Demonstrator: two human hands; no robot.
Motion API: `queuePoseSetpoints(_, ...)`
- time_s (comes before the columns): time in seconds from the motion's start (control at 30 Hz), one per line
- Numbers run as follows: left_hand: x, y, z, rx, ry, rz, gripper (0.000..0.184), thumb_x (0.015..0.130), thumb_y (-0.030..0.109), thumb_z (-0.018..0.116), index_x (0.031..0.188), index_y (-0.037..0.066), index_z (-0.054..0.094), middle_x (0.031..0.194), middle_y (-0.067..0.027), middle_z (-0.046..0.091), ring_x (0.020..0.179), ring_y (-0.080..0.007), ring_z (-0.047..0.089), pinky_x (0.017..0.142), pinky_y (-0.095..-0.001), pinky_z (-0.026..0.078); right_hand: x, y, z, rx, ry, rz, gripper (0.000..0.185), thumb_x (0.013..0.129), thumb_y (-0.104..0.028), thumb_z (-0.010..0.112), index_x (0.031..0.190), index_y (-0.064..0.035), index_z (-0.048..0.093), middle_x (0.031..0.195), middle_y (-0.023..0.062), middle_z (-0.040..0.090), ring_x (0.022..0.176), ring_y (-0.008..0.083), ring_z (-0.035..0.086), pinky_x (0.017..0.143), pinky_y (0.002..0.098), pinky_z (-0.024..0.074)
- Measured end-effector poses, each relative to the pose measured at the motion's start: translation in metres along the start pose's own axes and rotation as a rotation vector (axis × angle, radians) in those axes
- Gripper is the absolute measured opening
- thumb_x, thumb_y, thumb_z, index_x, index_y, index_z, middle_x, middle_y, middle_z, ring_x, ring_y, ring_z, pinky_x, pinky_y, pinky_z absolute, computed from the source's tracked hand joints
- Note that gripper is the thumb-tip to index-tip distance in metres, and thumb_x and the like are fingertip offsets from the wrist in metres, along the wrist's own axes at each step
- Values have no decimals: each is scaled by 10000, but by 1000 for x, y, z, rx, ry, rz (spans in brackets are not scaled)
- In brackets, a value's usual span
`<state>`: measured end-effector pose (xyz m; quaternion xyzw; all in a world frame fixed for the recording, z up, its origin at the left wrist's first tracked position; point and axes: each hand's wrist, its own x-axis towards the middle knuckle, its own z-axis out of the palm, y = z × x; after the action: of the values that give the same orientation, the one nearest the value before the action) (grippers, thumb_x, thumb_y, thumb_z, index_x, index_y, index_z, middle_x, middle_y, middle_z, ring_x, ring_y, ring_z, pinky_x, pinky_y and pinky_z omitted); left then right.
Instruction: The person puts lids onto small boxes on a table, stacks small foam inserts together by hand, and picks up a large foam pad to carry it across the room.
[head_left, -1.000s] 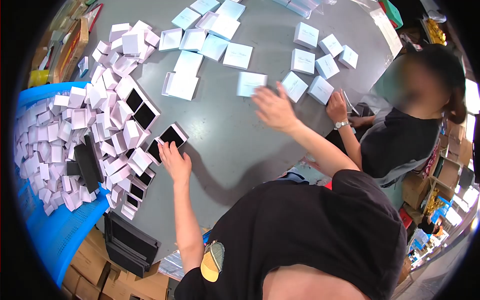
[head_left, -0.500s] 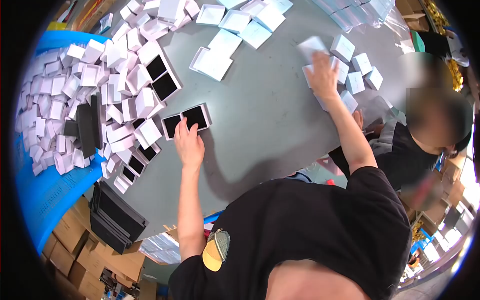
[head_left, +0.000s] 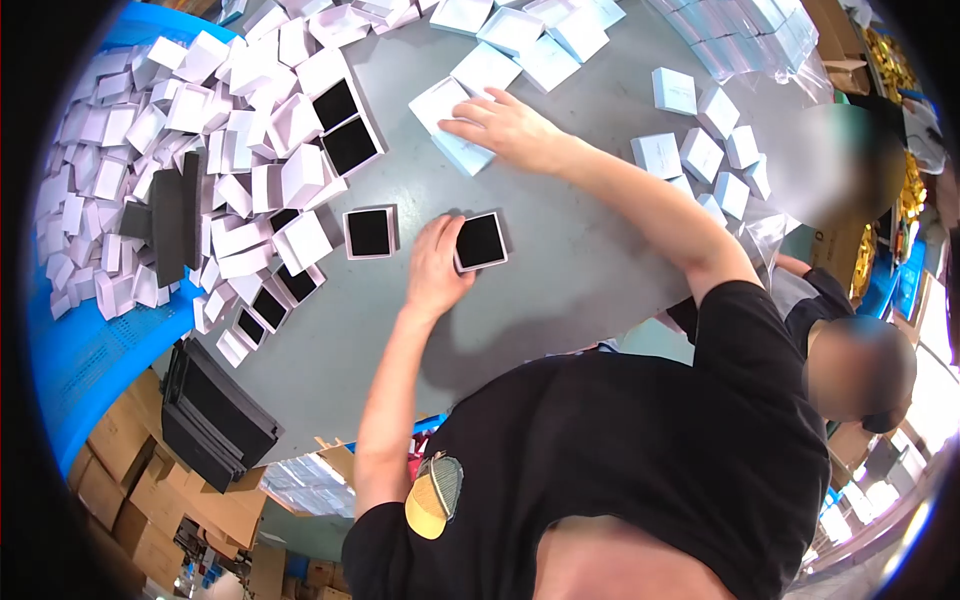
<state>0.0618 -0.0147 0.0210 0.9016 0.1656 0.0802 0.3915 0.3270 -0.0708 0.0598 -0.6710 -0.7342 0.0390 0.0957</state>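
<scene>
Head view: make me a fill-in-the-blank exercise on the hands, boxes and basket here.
1. The square insert in the pale pink open box at the left hand is coloured ____.
2. The hand over the white square box is the person's ____ one.
3. The perforated plastic basket is coloured ____.

Missing words: black; right; blue.

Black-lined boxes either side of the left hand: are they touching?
Apart: head view shows table and left hand between the left box and right box.

A black short-sleeved shirt (head_left: 620, 430) bears a patch (head_left: 433, 497) (yellow and grey, cap-shaped).
</scene>
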Motion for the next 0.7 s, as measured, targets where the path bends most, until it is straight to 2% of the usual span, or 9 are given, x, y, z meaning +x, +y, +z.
queuePoseSetpoints(0.1, 5, 4, 31, -196, 91, -91, 834, 583, 53, 800, 1341, 45, 452, 1238, -137, 552, 1199, -330, 520, 1085, -528, 338, -53, -21, -17, 558, -64, 361, 803, 645, -177, 804, 1374, -93, 477, 1357, 141, 490, 1232, 312, 478, 1070, 443, 347)
queuePoseSetpoints(0.2, 17, 13, 44, -199, 151, -54, 991, 576, 79, 824, 1438, 68, 335, 1240, -112, 563, 1192, -300, 527, 1109, -529, 308, -93, -43, 26, 669, 109, 420, 902, 560, -187, 856, 1372, -64, 482, 1372, 166, 469, 1244, 361, 458, 1051, 433, 383)
queuePoseSetpoints(0.23, 18, 9, 49, -185, 126, -66, 1083, 575, 114, 842, 1484, 85, 255, 1247, -85, 569, 1206, -283, 515, 1136, -529, 265, -95, -53, 29, 669, 119, 402, 858, 576, -173, 846, 1356, -80, 503, 1369, 166, 473, 1241, 356, 461, 1043, 442, 388)
queuePoseSetpoints(0.3, 18, 4, 53, -184, 121, -77, 1078, 571, 135, 847, 1478, 83, 269, 1244, -80, 571, 1218, -278, 503, 1144, -531, 242, -91, -73, 24, 610, 90, 337, 719, 610, -132, 819, 1287, -126, 578, 1355, 161, 487, 1239, 353, 464, 1023, 472, 395)
queuePoseSetpoints(0.43, 18, 1, 54, -143, 129, -59, 1067, 556, 171, 854, 1460, 80, 296, 1240, -48, 580, 1231, -270, 486, 1142, -527, 240, -101, -83, 20, 486, 45, 244, 607, 639, -78, 784, 1219, -140, 616, 1339, 145, 490, 1239, 359, 461, 1013, 477, 403)
queuePoseSetpoints(0.7, 17, 1, 58, -93, 151, 11, 994, 574, 170, 835, 1429, 73, 337, 1226, -43, 597, 1231, -267, 486, 1131, -516, 260, -92, -91, -1, 304, -116, 220, 641, 593, -96, 811, 1201, -160, 619, 1323, 115, 488, 1222, 320, 470, 1005, 449, 430)
